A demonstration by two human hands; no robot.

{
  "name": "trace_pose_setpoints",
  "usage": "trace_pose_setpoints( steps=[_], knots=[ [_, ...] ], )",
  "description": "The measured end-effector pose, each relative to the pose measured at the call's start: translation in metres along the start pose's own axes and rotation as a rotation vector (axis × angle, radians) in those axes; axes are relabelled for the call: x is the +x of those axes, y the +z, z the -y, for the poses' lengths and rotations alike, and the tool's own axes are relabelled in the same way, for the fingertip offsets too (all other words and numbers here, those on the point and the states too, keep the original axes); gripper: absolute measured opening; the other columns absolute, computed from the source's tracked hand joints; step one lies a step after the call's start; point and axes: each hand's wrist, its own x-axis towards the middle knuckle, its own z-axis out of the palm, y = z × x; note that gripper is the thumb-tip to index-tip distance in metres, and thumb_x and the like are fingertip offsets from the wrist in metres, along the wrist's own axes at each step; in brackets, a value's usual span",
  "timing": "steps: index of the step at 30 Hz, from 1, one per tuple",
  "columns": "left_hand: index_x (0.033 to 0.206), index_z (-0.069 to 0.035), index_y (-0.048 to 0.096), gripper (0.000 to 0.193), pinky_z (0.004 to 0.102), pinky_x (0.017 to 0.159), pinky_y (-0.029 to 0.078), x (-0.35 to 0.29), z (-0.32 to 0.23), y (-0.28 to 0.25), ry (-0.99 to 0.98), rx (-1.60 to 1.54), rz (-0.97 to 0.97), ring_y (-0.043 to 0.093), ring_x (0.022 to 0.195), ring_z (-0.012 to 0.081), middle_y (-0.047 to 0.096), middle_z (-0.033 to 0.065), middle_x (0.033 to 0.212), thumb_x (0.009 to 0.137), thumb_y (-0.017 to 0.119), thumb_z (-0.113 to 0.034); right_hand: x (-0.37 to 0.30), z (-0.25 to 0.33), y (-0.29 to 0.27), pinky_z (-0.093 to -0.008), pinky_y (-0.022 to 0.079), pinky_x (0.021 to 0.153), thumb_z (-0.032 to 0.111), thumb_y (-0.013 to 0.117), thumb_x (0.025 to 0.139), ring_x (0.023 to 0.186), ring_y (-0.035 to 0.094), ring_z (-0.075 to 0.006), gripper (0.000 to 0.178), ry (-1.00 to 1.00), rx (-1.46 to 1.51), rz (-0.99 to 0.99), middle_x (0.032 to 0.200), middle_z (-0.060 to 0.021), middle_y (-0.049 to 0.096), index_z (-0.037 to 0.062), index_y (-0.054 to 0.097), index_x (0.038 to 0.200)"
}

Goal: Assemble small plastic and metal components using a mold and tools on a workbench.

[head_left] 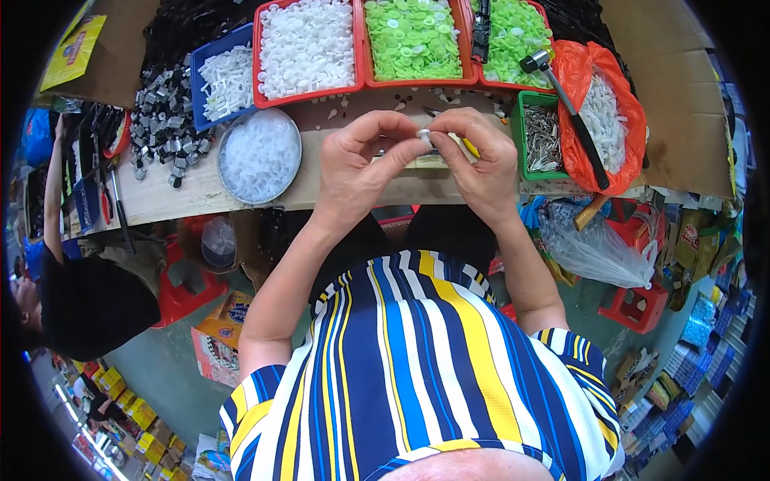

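We note a small white piece [424, 137], finer shape unclear; left hand [354, 164] and right hand [486, 164] pinch it, both nearly closed.

Yellow label [72, 58]: we see red lettering, tilted, on a brown cardboard box [120, 56].
Orange carton [220, 327]: we note pale printing, too small to read.
Gold package [690, 237]: we find a reddish printed mark, illegible.

A small-parts assembly workshop: bench with trays [360, 83] of plastic pieces, hammer [579, 128], co-worker [96, 301].
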Motion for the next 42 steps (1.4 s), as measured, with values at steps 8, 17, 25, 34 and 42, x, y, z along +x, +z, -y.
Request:
trace_pose_setpoints(
  steps=[8, 17, 25, 34, 42],
  knots=[
    [0.108, 0.002, 0.069, 0.030, 0.0245, 0.077, 0.052, -0.004, 0.009, -0.011, 0.078, 0.314, 0.087, 0.064, 0.088, 0.0110, 0.069, 0.0069, 0.102, 0.080, 0.079, -0.001, -0.011, -0.019, 0.013, -0.0376, 0.048, 0.070, 0.001, 0.072, 0.080, 0.081, 0.065, -0.0289, 0.015, -0.174, -0.165, -0.023, 0.089, -0.0095, 0.066, 0.0029, 0.065, 0.093],
    [0.099, -0.003, 0.070, 0.029, 0.0399, 0.080, 0.051, -0.014, 0.030, -0.026, 0.498, 0.894, -0.042, 0.062, 0.094, 0.0316, 0.066, 0.0114, 0.097, 0.072, 0.080, -0.007, -0.018, -0.049, 0.028, -0.0364, 0.044, 0.073, 0.009, 0.068, 0.082, 0.089, 0.062, -0.0242, 0.010, -0.268, -0.420, 0.068, 0.098, -0.0049, 0.062, 0.0070, 0.063, 0.091],
    [0.100, -0.004, 0.070, 0.032, 0.0412, 0.083, 0.052, -0.021, 0.045, -0.031, 0.658, 1.048, 0.071, 0.062, 0.099, 0.0311, 0.064, 0.0109, 0.102, 0.070, 0.080, -0.006, -0.018, -0.053, 0.033, -0.0367, 0.044, 0.074, 0.009, 0.068, 0.082, 0.092, 0.062, -0.0240, 0.011, -0.291, -0.409, 0.103, 0.102, -0.0050, 0.062, 0.0072, 0.063, 0.092],
    [0.103, -0.004, 0.070, 0.036, 0.0421, 0.085, 0.051, -0.022, 0.050, -0.035, 0.683, 1.104, 0.126, 0.061, 0.101, 0.0314, 0.064, 0.0113, 0.107, 0.069, 0.080, -0.006, -0.016, -0.055, 0.032, -0.0379, 0.045, 0.076, 0.007, 0.069, 0.081, 0.093, 0.062, -0.0255, 0.013, -0.282, -0.390, 0.131, 0.103, -0.0055, 0.062, 0.0068, 0.064, 0.092],
    [0.103, -0.001, 0.068, 0.033, 0.0414, 0.085, 0.052, -0.022, 0.049, -0.032, 0.680, 1.087, 0.108, 0.061, 0.101, 0.0319, 0.063, 0.0122, 0.107, 0.072, 0.079, -0.004, -0.015, -0.054, 0.034, -0.0373, 0.044, 0.075, 0.007, 0.068, 0.081, 0.094, 0.062, -0.0247, 0.012, -0.284, -0.391, 0.119, 0.103, -0.0056, 0.062, 0.0065, 0.064, 0.092]
  ],
)
